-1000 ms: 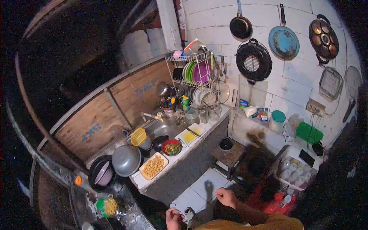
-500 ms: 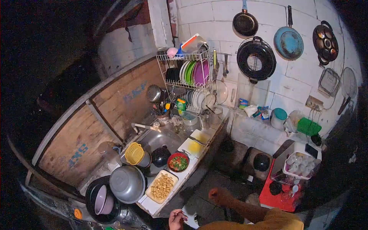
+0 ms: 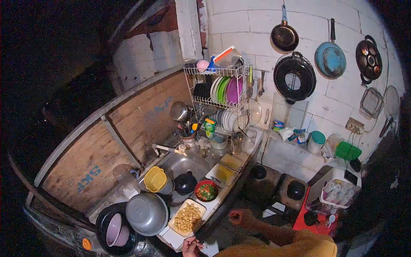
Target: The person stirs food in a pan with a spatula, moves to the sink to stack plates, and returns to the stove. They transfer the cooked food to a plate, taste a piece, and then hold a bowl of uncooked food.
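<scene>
My left hand (image 3: pixel 192 247), at the bottom edge, has its fingers curled together beside the counter, just below a cream tray (image 3: pixel 198 206) of small tan pieces. What its fingers hold, if anything, is too small to tell. Something white (image 3: pixel 209 249) lies just right of it. My right hand (image 3: pixel 238 217) is closed over the dark floor area, right of the counter; its palm and contents are hidden. Behind the tray, a red bowl (image 3: pixel 206 191) holds chopped green and red pieces. A white cutting board (image 3: pixel 217 173) with a yellow area lies farther along the counter.
A sink (image 3: pixel 195 162) holds a black bowl (image 3: pixel 185 183). Left of it are a yellow colander (image 3: pixel 155 179) and a grey basin (image 3: pixel 147 214). A dish rack (image 3: pixel 214 100) stands behind. The stove (image 3: pixel 261 184) and a red surface (image 3: pixel 305 219) are right; pans hang above.
The view has shifted, so the counter and wall items appear farther right and lower. My left hand is now closer to the tray. My right hand stays closed.
</scene>
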